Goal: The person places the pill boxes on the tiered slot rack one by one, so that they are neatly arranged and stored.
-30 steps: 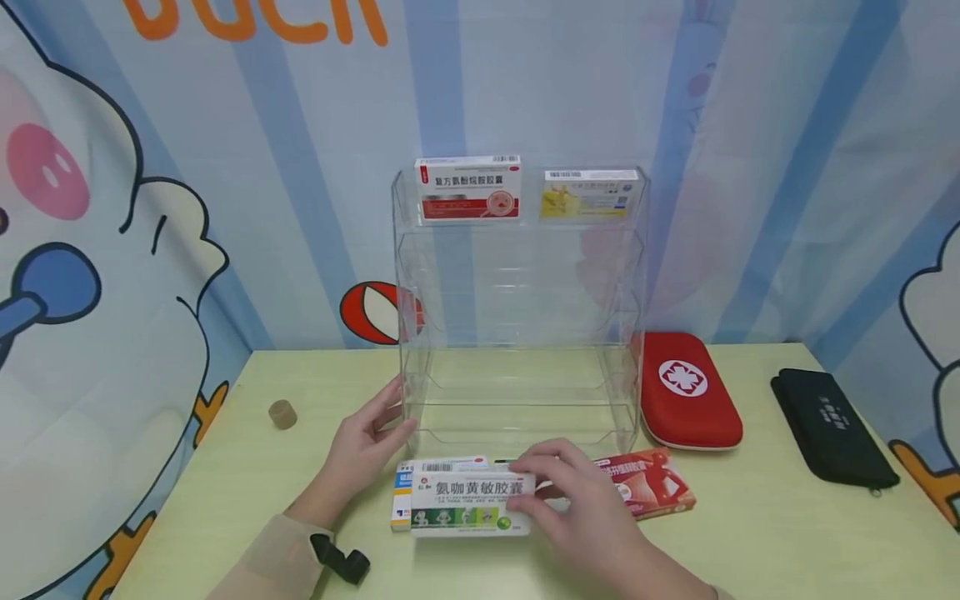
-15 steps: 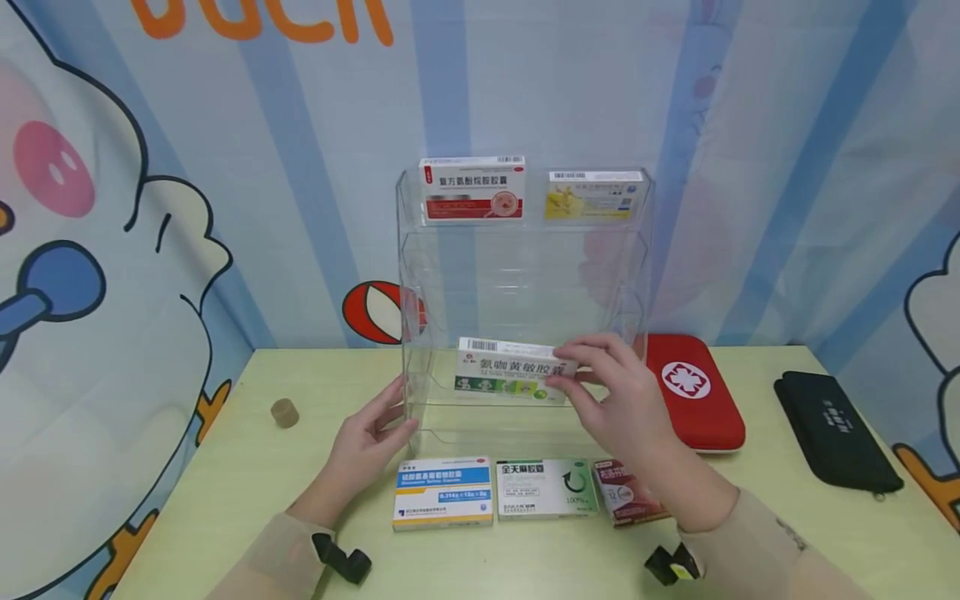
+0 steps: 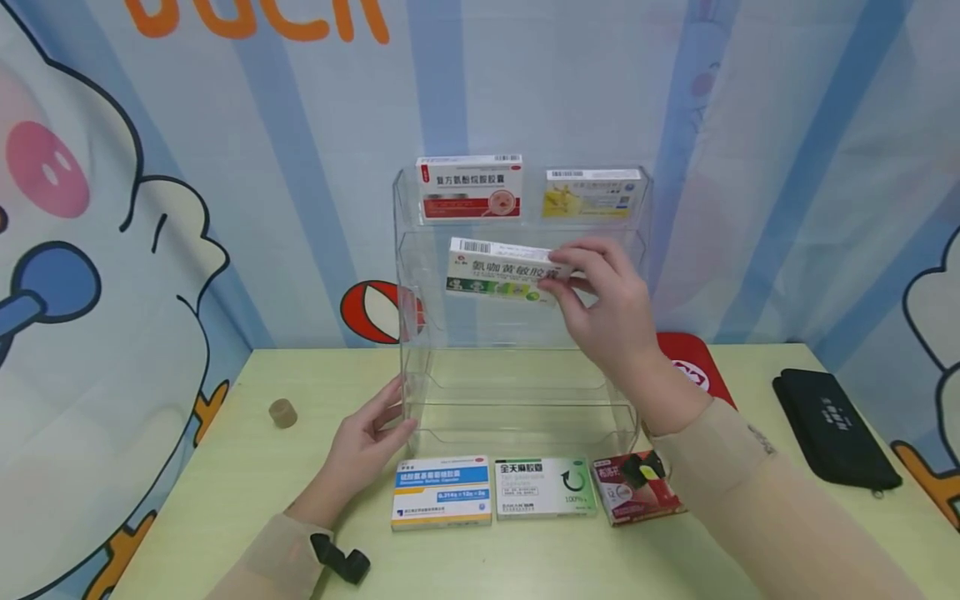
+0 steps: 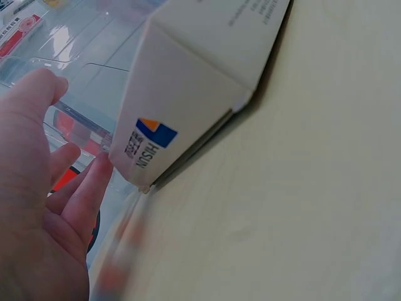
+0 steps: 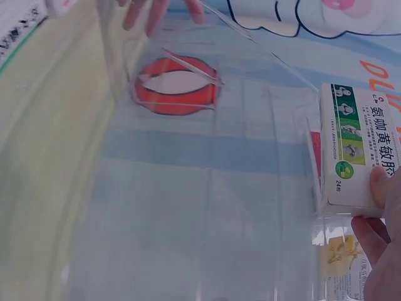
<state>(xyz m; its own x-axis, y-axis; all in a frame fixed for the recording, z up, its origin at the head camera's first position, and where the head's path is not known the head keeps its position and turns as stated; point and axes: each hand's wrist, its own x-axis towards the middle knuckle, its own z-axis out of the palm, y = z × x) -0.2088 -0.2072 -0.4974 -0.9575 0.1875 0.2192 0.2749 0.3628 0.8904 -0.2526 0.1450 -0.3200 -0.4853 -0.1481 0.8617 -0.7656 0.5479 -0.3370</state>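
In the head view, my right hand [image 3: 611, 308] pinches the right end of a white-and-green medicine box [image 3: 504, 271]. The box is slightly tilted, in front of the upper middle of a clear acrylic display rack [image 3: 517, 404]. In the right wrist view, the thumb lies on the front of this medicine box [image 5: 354, 144]. Low on the rack's left side, my left hand [image 3: 367, 437] rests against it with fingers spread. On the rack's top tier stand a red-and-white medicine box [image 3: 471, 190] and a yellow-and-white one [image 3: 591, 196].
Before the rack lie a blue-and-white medicine box [image 3: 441, 493], a green-and-white one [image 3: 546, 488] and a red one [image 3: 630, 496], partly covered by the right wrist's camera. A red first-aid case [image 3: 697, 358], a black pouch [image 3: 832, 429] and a small brown cylinder [image 3: 282, 413] are also on the table.
My right hand has lifted the white-and-green medicine box from above the front row up to the rack's upper part. My left hand stays at the rack's side.
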